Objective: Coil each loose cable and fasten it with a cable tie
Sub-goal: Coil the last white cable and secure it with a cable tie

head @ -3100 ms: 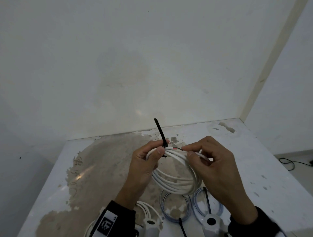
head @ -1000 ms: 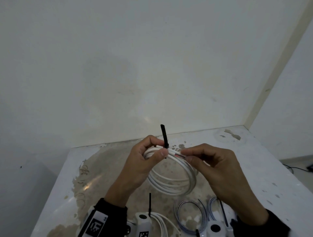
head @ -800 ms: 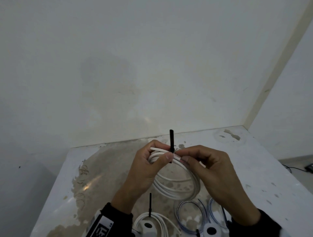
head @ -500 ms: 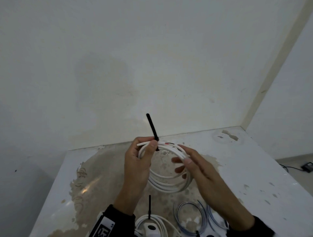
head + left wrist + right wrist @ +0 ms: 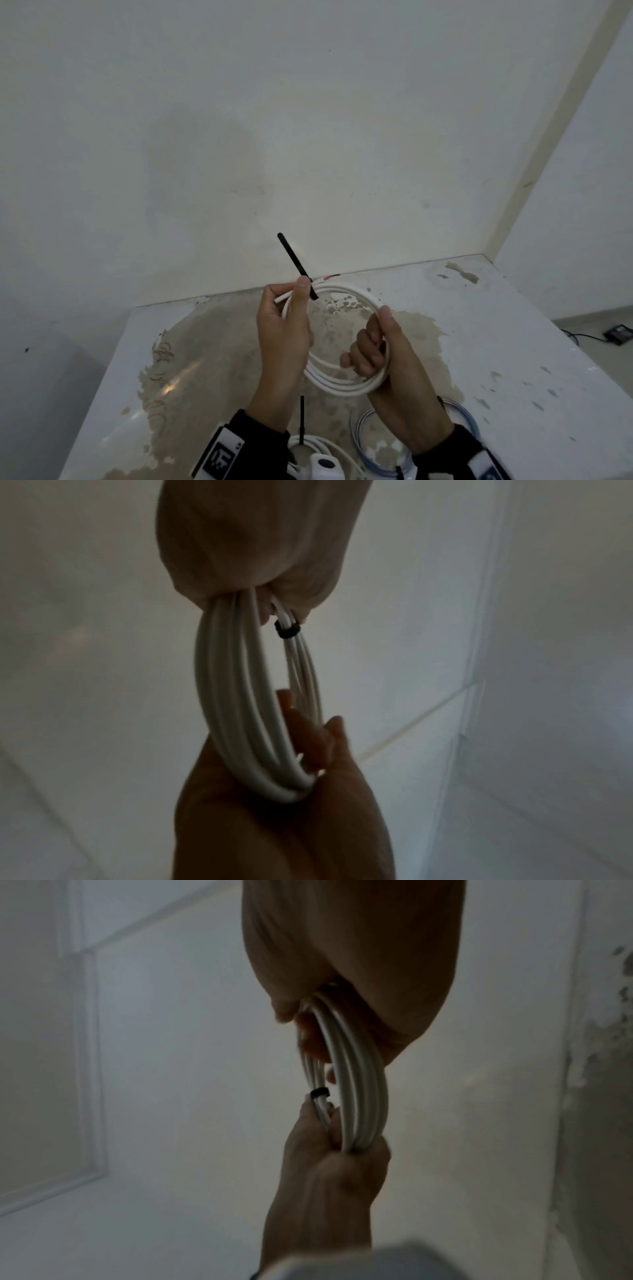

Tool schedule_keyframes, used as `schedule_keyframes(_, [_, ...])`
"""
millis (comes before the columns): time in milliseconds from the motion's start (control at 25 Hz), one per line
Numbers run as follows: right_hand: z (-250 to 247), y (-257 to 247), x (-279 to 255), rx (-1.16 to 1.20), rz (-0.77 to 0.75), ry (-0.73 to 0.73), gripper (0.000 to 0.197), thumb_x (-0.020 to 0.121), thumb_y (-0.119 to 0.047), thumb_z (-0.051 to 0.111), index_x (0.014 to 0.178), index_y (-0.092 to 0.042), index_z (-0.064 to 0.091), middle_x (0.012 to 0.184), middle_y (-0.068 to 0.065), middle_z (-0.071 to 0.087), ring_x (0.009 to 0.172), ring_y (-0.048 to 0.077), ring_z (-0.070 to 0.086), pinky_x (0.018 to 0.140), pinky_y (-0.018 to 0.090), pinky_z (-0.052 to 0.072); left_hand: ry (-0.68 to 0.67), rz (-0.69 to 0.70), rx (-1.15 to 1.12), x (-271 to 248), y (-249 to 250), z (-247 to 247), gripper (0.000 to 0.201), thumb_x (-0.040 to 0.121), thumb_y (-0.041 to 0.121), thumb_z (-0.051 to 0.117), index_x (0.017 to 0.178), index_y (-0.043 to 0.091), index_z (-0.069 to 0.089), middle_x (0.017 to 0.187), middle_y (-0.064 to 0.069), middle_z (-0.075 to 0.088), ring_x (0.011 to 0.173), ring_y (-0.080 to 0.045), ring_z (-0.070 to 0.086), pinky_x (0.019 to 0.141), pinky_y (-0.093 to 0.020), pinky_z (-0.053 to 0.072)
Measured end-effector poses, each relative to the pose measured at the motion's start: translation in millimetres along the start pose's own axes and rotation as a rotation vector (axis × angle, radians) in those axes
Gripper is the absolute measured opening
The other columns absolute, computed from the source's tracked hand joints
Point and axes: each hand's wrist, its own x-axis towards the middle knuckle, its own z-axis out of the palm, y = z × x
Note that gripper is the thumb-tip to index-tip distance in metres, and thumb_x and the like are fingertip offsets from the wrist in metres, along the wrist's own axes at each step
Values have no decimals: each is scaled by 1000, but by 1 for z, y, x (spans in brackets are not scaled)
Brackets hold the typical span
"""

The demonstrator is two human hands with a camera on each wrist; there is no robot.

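Observation:
A coiled white cable (image 5: 342,385) hangs in the air above the table, held by both hands. A black cable tie (image 5: 297,268) wraps its top left, tail sticking up and to the left. My left hand (image 5: 291,291) pinches the coil right beside the tie, thumb on top. My right hand (image 5: 373,339) grips the coil's right side with curled fingers. In the left wrist view the coil (image 5: 226,685) and the tie's band (image 5: 287,631) show below the left hand. In the right wrist view the coil (image 5: 359,1085) and tie (image 5: 318,1092) sit between the two hands.
On the worn white table (image 5: 513,359), near its front edge, lie a tied white coil (image 5: 308,442) with an upright black tie (image 5: 301,423) and bluish coils (image 5: 363,435). Walls stand close behind and to the right. A dark cable (image 5: 582,339) lies on the floor at right.
My right hand let go of the coil's top near the tie and moved down to grip the coil's right side. The left hand kept its pinch, and the tie's tail tilted left.

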Motion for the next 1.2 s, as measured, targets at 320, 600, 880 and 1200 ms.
schedule_keyframes(320, [-1,15,24,3,-60,265,60,100,-52,43,50,-18,37,47,1,29,38,14,32,42,29,37,-103,-162,48,-15,-8,6,43,104,40,35,93,3,56,54,2,38,42,-13,35,45,-28,36])
schedule_keyframes(600, [-5,6,33,-230,-158,19,37,106,-37,35,103,-6,57,64,6,42,43,13,28,44,26,34,-91,-51,159,0,2,-4,51,105,42,28,61,17,33,44,6,25,36,-10,19,39,-20,21])
schedule_keyframes(880, [-10,16,24,-433,-143,13,41,104,-43,33,82,-10,42,55,1,27,44,16,27,44,30,35,-223,57,319,14,8,-12,35,107,27,30,91,17,60,58,0,49,41,-6,38,40,-16,30])
schedule_keyframes(1200, [-7,-38,41,-867,-145,-127,25,104,-32,45,116,-21,64,101,7,72,86,20,72,72,30,61,-347,81,408,12,13,-21,34,104,17,40,98,9,73,44,12,51,35,0,39,40,-10,28])
